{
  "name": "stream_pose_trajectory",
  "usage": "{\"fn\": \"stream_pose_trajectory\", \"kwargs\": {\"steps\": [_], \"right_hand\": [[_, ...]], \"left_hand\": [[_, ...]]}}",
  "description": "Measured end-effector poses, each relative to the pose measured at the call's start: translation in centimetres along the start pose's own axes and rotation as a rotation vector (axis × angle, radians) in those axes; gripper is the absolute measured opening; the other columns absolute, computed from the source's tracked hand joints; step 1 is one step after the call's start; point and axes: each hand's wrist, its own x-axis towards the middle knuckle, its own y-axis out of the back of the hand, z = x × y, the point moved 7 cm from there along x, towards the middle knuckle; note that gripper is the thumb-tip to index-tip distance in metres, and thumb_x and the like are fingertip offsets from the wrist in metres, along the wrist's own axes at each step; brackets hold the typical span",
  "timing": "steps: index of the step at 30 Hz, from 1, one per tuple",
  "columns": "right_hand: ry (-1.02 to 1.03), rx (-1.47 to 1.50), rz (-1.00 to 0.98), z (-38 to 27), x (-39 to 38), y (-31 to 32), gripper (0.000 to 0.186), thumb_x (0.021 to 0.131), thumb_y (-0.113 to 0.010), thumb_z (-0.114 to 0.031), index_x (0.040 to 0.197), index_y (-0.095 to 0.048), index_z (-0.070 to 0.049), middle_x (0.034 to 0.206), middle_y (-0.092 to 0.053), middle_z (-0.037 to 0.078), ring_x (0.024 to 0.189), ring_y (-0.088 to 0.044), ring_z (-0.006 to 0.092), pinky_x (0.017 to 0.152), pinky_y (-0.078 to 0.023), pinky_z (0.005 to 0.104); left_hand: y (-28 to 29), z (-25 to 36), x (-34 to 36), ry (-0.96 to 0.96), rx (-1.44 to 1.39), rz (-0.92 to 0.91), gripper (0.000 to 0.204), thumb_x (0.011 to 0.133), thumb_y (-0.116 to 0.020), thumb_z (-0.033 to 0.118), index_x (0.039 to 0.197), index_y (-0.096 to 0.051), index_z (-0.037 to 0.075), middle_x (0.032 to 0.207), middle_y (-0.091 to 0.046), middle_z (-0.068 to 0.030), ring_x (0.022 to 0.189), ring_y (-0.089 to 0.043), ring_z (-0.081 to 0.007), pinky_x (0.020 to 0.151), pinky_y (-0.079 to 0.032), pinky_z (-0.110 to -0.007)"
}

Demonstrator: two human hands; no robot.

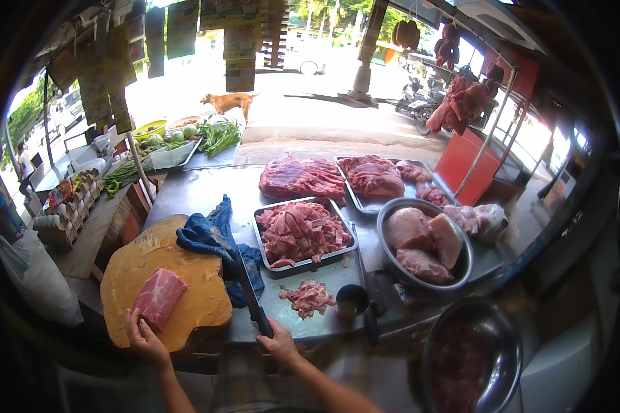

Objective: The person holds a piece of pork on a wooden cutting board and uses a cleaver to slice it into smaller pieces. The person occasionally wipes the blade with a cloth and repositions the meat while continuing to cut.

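**Meat point(160, 299) just beyond the left hand point(145, 339)**

It lies toward the near edge of the board point(203, 275), long axis slanting away rightward from the fingers, unclosed at its near corner. The right hand point(280, 343), farther, clamps the knife point(249, 289).

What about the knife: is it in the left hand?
No, the right hand holds the knife, while the left hand is at the meat on the board.

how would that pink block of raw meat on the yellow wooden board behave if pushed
The thick pink block of raw meat would probably give when pressed but keep its compact shape. Its moist-looking surface suggests it may slip. Lying flat on the rounded yellow wooden board, it seems unlikely to roll.
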Motion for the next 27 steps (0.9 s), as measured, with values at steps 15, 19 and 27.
{"fn": "stream_pose_trajectory", "kwargs": {"steps": [15, 19, 27], "right_hand": [[-0.076, -0.022, -0.028, 1.9, 0.2, -0.1, 0.049, 0.087, -0.070, -0.008, 0.134, -0.056, -0.003, 0.093, -0.060, 0.000, 0.080, -0.052, 0.0075, 0.071, -0.047, 0.0237], [-0.100, -0.025, -0.039, 1.8, 0.0, -0.2, 0.051, 0.087, -0.070, -0.009, 0.136, -0.054, -0.003, 0.096, -0.061, 0.001, 0.082, -0.053, 0.0076, 0.071, -0.047, 0.0236], [0.001, -0.005, 0.032, 1.1, -0.1, -0.1, 0.049, 0.087, -0.068, -0.014, 0.134, -0.056, -0.009, 0.064, -0.057, 0.004, 0.052, -0.057, 0.0118, 0.049, -0.047, 0.0304]], "left_hand": [[-0.2, 0.2, -0.1, 0.001, -0.013, -0.028, 0.023, 0.099, -0.054, 0.006, 0.117, -0.066, -0.003, 0.132, -0.062, -0.0188, 0.121, -0.059, -0.0334, 0.105, -0.044, -0.040], [0.0, 0.2, -0.1, -0.008, 0.033, -0.031, 0.025, 0.102, -0.052, 0.010, 0.118, -0.066, -0.003, 0.131, -0.062, -0.0192, 0.121, -0.059, -0.0334, 0.105, -0.044, -0.040], [-0.1, 0.6, 0.0, -0.012, 0.057, -0.046, 0.025, 0.101, -0.052, 0.009, 0.118, -0.066, -0.003, 0.132, -0.062, -0.0198, 0.122, -0.059, -0.0344, 0.105, -0.044, -0.041]]}}
